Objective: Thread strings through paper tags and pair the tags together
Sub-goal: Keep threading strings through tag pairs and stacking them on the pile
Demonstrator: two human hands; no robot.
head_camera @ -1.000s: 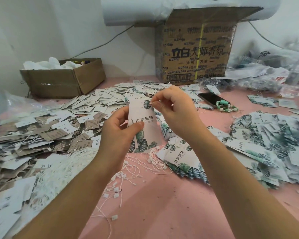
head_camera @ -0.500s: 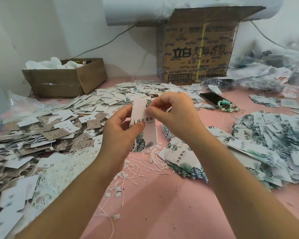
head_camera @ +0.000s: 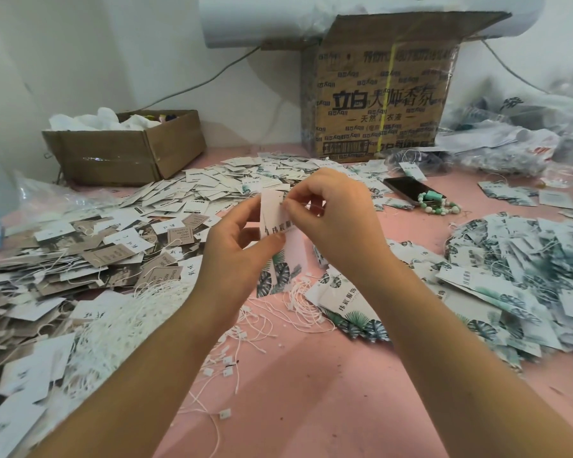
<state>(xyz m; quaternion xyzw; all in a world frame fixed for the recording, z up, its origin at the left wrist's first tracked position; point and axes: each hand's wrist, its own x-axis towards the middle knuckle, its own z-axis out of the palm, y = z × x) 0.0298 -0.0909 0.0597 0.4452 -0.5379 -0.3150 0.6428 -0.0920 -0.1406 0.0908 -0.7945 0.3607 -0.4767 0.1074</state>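
Both bare forearms come in from the bottom edge and converge over the pink table (head_camera: 311, 408). Between them, loose white strings (head_camera: 298, 299) with small square clasps lie scattered on the bare surface, thickening into a dense bundle towards the left.

The left hand (head_camera: 242, 256) is raised off the table, palm turned inward. It grips one tag (head_camera: 283, 256) upright, with the thumb pressed across the printed front and the fingers curled behind it. The tag is white, with black characters across the middle and dark green leaves at its lower end, and it hangs clear of the table.

The right hand (head_camera: 338, 223) sits just above and to the right. Its thumb and forefinger are pinched together at the tag's top edge, and the other fingers are curled loosely under the palm (whether a string end is caught in that pinch is too small to tell).

To the right lies a fanned stack and then a broad heap of leaf-print tags (head_camera: 526, 276). To the left is a wide spread of grey and brown tags (head_camera: 80, 252), many with string attached.

Farther back, a dark phone (head_camera: 411, 190) lies flat with a bead bracelet (head_camera: 439, 206) touching its near corner. Against the wall stand a low cardboard box (head_camera: 126, 150) on the left, a tall carton (head_camera: 384, 100) with printed characters in the centre, and crumpled plastic bags (head_camera: 510, 140) on the right.
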